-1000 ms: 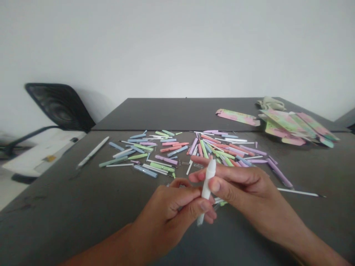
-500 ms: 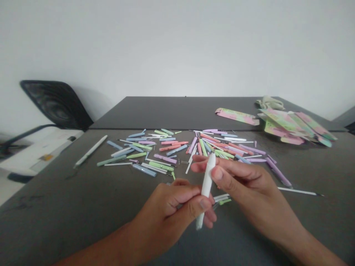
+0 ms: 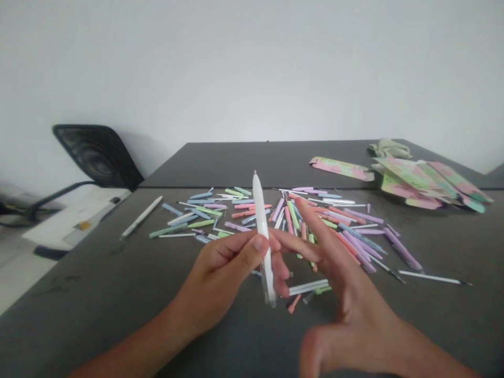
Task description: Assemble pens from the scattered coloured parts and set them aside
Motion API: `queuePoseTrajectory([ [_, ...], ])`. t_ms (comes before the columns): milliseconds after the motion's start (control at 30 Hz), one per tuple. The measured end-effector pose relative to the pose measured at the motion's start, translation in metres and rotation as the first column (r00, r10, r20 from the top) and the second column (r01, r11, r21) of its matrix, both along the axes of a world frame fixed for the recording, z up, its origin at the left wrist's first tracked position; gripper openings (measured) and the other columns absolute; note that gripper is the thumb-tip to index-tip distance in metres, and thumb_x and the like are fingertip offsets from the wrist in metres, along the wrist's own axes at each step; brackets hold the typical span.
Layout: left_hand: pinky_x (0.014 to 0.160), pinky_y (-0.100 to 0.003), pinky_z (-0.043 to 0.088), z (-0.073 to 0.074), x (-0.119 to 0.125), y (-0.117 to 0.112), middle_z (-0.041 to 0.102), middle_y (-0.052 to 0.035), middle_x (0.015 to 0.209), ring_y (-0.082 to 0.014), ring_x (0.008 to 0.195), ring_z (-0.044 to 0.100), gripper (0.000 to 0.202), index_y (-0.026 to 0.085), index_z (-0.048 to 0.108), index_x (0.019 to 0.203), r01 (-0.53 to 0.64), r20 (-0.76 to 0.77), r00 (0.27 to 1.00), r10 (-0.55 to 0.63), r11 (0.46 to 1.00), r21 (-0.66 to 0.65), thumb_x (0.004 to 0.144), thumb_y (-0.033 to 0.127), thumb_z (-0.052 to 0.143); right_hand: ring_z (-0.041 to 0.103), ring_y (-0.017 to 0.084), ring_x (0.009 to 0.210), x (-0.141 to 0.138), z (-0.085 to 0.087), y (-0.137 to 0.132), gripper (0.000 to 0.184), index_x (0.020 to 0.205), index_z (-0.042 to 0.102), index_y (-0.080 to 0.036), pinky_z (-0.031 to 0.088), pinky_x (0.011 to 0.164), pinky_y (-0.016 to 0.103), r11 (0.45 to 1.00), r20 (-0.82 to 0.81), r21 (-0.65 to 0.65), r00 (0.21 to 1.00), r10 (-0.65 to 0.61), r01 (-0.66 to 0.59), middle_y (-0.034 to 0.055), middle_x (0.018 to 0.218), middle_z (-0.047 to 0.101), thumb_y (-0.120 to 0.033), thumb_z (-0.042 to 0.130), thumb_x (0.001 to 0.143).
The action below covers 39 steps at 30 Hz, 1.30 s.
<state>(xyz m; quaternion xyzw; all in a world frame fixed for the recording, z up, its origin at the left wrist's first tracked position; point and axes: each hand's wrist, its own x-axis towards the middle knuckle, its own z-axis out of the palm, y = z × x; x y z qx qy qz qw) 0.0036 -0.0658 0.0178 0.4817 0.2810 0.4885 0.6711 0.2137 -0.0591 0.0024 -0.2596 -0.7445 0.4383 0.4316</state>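
Note:
My left hand [image 3: 220, 275] holds a white pen [image 3: 260, 215] upright between thumb and fingers, its thin tip pointing away from me and its lower end blurred. My right hand [image 3: 340, 278] is open with its fingers spread, and its fingertips are beside the pen, with no visible grip on it. Below my hands lie several white tubes [image 3: 309, 287]. Many pastel pen parts [image 3: 205, 212] in blue, green, pink and lilac are scattered beyond my hands, some partly hidden behind my fingers.
Everything lies on a dark grey table [image 3: 98, 273]. Pink-green printed cards [image 3: 417, 178] and a crumpled cloth [image 3: 389, 149] are at the far right. A white pen [image 3: 140, 217] lies at the left, near the table edge. A black chair back [image 3: 98, 156] stands beyond it.
My right hand has let go of the white pen and opened, moving down and to the right. The pen now stands more upright in my left hand. The view has shifted slightly.

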Motion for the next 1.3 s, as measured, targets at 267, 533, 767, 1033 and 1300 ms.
queuePoseTrajectory([
  [267, 0.066, -0.016, 0.061, -0.004, 0.003, 0.002, 0.078, -0.0014, 0.083, -0.0093, 0.069, 0.078, 0.029, 0.016, 0.081, 0.094, 0.093, 0.153, 0.985, -0.075, 0.990, -0.109, 0.108, 0.035, 0.064, 0.066, 0.027, 0.140, -0.003, 0.005, 0.007, 0.105, 0.163, 0.046, -0.029, 0.050, 0.122, 0.036, 0.814, 0.198, 0.573, 0.947, -0.254, 0.099, 0.0088, 0.154, 0.068, -0.051, 0.096, 0.073],
  [533, 0.071, -0.017, 0.063, -0.006, 0.003, 0.002, 0.079, -0.0004, 0.083, -0.0099, 0.071, 0.079, 0.031, 0.017, 0.081, 0.095, 0.128, 0.144, 0.983, -0.114, 0.988, -0.087, 0.111, 0.033, 0.060, 0.062, 0.023, 0.144, 0.003, 0.012, 0.005, 0.084, 0.157, 0.050, -0.020, 0.045, 0.124, 0.032, 0.775, 0.282, 0.631, 0.921, -0.270, 0.034, 0.0124, 0.155, 0.066, -0.050, 0.085, 0.088],
  [767, 0.065, -0.017, 0.063, -0.005, 0.005, 0.001, 0.081, -0.0007, 0.083, -0.0116, 0.071, 0.080, 0.028, 0.019, 0.085, 0.096, 0.135, 0.150, 0.981, -0.121, 0.987, -0.087, 0.108, 0.036, 0.066, 0.065, 0.023, 0.140, 0.006, 0.009, 0.009, 0.077, 0.157, 0.049, -0.016, 0.045, 0.126, 0.037, 0.730, 0.285, 0.683, 0.921, -0.266, 0.000, 0.0158, 0.148, 0.071, -0.048, 0.080, 0.094],
  [1033, 0.063, -0.017, 0.061, -0.007, 0.007, 0.001, 0.081, -0.0012, 0.080, -0.0120, 0.070, 0.079, 0.029, 0.019, 0.086, 0.098, 0.131, 0.148, 0.982, -0.114, 0.984, -0.116, 0.108, 0.036, 0.065, 0.058, 0.019, 0.148, 0.008, 0.005, 0.009, 0.071, 0.152, 0.052, -0.007, 0.038, 0.129, 0.032, 0.670, 0.290, 0.742, 0.913, -0.288, -0.024, 0.0182, 0.147, 0.071, -0.046, 0.077, 0.098],
  [1300, 0.069, -0.019, 0.059, -0.007, 0.004, -0.002, 0.080, -0.0050, 0.083, -0.0128, 0.073, 0.078, 0.039, 0.017, 0.084, 0.095, 0.184, 0.068, 0.981, -0.179, 0.980, -0.071, 0.111, 0.041, 0.058, 0.060, 0.022, 0.146, 0.012, 0.004, 0.005, 0.075, 0.159, 0.049, -0.013, 0.041, 0.128, 0.034, 0.687, 0.300, 0.726, 0.909, -0.291, -0.019, 0.0155, 0.148, 0.071, -0.047, 0.077, 0.098],
])
